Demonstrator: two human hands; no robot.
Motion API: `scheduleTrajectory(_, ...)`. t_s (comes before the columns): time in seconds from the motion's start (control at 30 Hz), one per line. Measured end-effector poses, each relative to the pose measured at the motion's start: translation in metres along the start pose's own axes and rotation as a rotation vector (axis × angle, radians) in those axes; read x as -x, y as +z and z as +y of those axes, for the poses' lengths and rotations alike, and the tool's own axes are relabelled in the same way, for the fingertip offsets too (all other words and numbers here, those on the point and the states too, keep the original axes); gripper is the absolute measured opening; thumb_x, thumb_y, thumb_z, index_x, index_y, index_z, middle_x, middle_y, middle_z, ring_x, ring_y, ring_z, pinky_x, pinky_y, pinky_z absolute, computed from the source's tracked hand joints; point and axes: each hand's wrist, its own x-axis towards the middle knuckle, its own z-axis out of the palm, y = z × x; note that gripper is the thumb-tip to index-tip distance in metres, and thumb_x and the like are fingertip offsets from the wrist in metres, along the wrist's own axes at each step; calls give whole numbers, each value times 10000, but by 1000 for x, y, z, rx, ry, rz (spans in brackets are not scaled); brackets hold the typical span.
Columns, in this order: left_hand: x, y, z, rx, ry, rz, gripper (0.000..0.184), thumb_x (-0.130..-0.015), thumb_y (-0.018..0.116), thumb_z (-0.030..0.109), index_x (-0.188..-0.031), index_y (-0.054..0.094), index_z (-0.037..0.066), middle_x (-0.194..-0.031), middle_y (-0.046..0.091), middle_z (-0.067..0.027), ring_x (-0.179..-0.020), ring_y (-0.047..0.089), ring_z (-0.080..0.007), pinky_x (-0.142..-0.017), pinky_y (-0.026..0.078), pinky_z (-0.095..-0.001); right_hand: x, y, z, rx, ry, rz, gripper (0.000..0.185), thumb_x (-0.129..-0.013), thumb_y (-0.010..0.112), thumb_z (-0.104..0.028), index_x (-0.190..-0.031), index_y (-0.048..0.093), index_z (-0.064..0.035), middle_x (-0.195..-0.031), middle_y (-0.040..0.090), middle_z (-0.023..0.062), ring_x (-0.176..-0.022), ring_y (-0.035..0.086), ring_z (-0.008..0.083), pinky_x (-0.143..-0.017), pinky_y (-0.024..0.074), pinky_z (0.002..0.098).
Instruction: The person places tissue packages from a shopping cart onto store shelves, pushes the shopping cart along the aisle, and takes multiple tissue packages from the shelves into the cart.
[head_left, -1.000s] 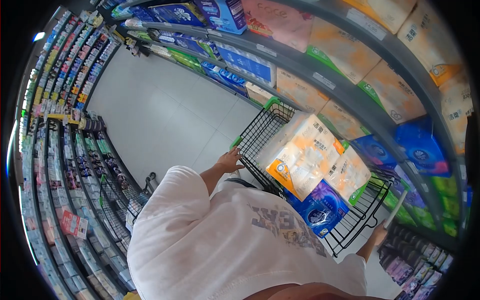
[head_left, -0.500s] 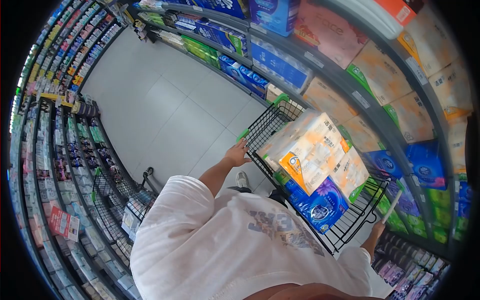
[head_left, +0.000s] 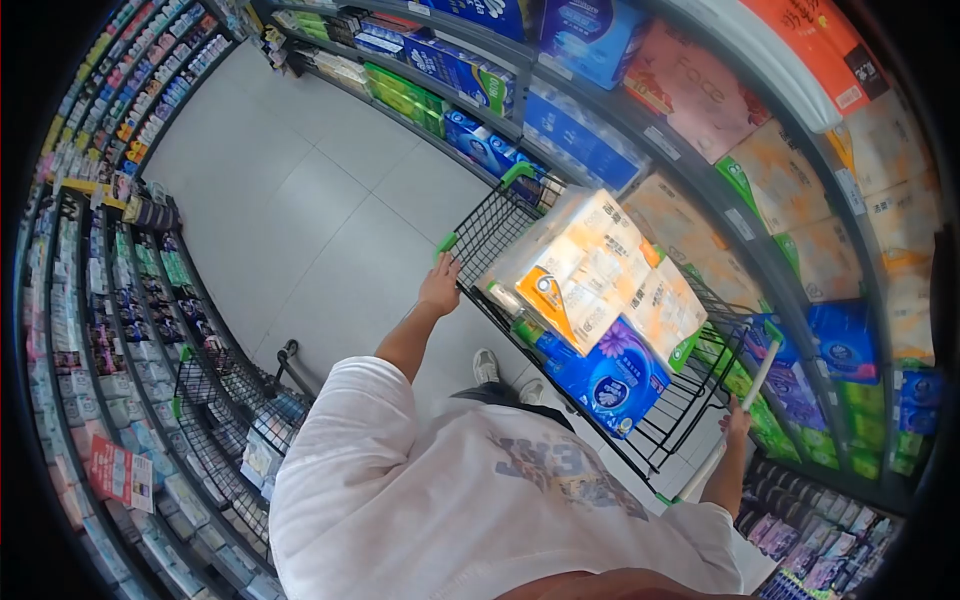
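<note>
A black wire shopping cart (head_left: 484, 219) with green corner caps stands in front of me, turned sideways. My left hand (head_left: 439, 286) is at its near rim beside a green cap, with the fingers closed over the edge. On the right, my right hand (head_left: 737, 419) wraps round the pale cart handle (head_left: 762, 377). Inside the cart lies a large clear-wrapped bundle of cream and orange tissue packs (head_left: 598, 262). A blue tissue pack with a purple flower (head_left: 617, 378) sits against it on my side. Other goods beneath are mostly hidden.
Shelves of tissue packs (head_left: 690, 85) run close along the cart's far side. Small goods fill the shelves (head_left: 115, 330) on the left, where another wire cart (head_left: 213, 420) stands. Grey tiled floor (head_left: 318, 185) stretches ahead between them.
The cart with its packs has shifted left and slightly up in view. My left hand has moved left with the rim, its fingers now closer together. My right hand has moved up and left.
</note>
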Motion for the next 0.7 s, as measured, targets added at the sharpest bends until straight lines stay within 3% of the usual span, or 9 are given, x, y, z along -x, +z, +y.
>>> scheduleTrajectory(0.17,25,-2,-33,185,-151,210,733,-798,587,28,-1457,273,92,-1528,241,-190,-1394,285,-354,-1071,379,-418,60,35,-62,-165,-123,-175,651,-798,711,-471,-1139,479,34,-719,573,117,-534,629,243,-466,486,330)
scheduleTrajectory(0.27,60,8,-37,351,-510,333,671,-790,556,34,-1408,297,5,-1467,293,-256,-1284,407,-423,-1034,406,-443,88,60,-96,-233,-192,-282,597,-822,701,-422,-1142,478,30,-729,570,112,-550,642,244,-483,501,319)
scheduleTrajectory(0.33,82,25,-42,377,-663,156,649,-795,579,78,-1379,318,-25,-1434,329,-261,-1255,438,-427,-1028,414,-443,105,82,-116,-269,-223,-328,559,-836,692,-399,-1133,481,24,-729,563,102,-560,646,242,-491,505,310)
scheduleTrajectory(0.4,103,40,-32,438,-765,112,523,-787,605,104,-1274,459,-15,-1315,449,-240,-1166,512,-402,-974,446,-448,118,113,-134,-420,-304,-389,399,-886,645,-306,-1080,485,4,-696,537,74,-569,646,234,-502,521,307)
scheduleTrajectory(0.43,115,46,-30,439,-767,116,523,-787,605,104,-1274,459,-15,-1315,449,-240,-1166,512,-402,-974,446,-448,127,129,-143,-420,-307,-392,399,-886,645,-306,-1080,485,4,-696,537,74,-569,646,234,-502,521,307)
scheduleTrajectory(0.5,129,58,-23,498,-598,229,307,-780,612,79,-1078,591,7,-1116,563,-198,-1003,591,-347,-861,490,-430,143,159,-162,-630,-351,-458,261,-922,590,-222,-1025,479,-10,-681,527,65,-566,640,229,-509,538,321)
scheduleTrajectory(0.53,132,55,-15,500,-600,228,307,-780,612,79,-1078,591,7,-1116,563,-198,-1003,591,-347,-861,490,-430,158,172,-176,-646,-347,-453,225,-930,570,-196,-1017,474,-12,-685,530,71,-558,634,225,-512,544,331)
scheduleTrajectory(0.6,137,25,17,709,-424,405,157,-778,614,46,-933,626,23,-941,596,-159,-830,618,-305,-750,506,-400,177,202,-202,-666,-350,-451,198,-936,555,-172,-1021,468,-15,-693,536,77,-545,625,218,-510,547,336)
scheduleTrajectory(0.7,131,-32,61,741,-77,629,154,-786,609,5,-939,615,15,-918,602,-151,-776,632,-282,-723,512,-369,211,243,-237,-724,-344,-501,224,-928,571,-171,-1046,454,-19,-697,538,74,-513,601,198,-485,529,313)
